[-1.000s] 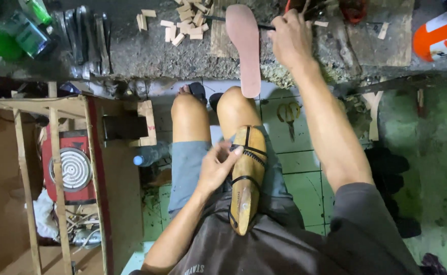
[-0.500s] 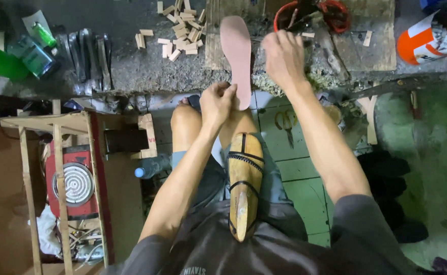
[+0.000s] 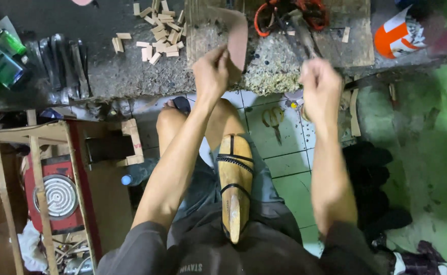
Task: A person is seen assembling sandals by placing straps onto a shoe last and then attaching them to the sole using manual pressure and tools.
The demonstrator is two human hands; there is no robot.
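Head view, looking straight down over a seated person's lap toward a rough workbench [image 3: 132,76] at twelve o'clock.

Left hand [image 3: 211,71]: raised to the bench edge, fingers closed in a pinch on the near end of a pink insole [image 3: 238,38], which is held bent against a wooden block [image 3: 203,30] on the bench top.

Right hand [image 3: 320,86]: seen at one o'clock from the lap, blurred, fingers curled inward. A thin tool handle [image 3: 302,38] is seen running up from it toward twelve o'clock; whether the handle is actually gripped cannot be told.

A wooden shoe last [image 3: 235,178] with black straps across it is noted lying between the thighs, toe pointing to twelve o'clock, untouched by either hand.

Small wooden offcuts [image 3: 157,33] are scattered on the bench at eleven o'clock from the left hand. A row of dark metal tools [image 3: 63,66] lies at ten o'clock, with a green bottle [image 3: 12,40] beyond it. An orange-and-white container [image 3: 401,33] stands at two o'clock. Scissors [image 3: 274,119] are recorded on the tiled floor [image 3: 289,163] between the two forearms. A small electric hotplate [image 3: 55,196] is seen at eight o'clock, under a wooden frame [image 3: 35,135].
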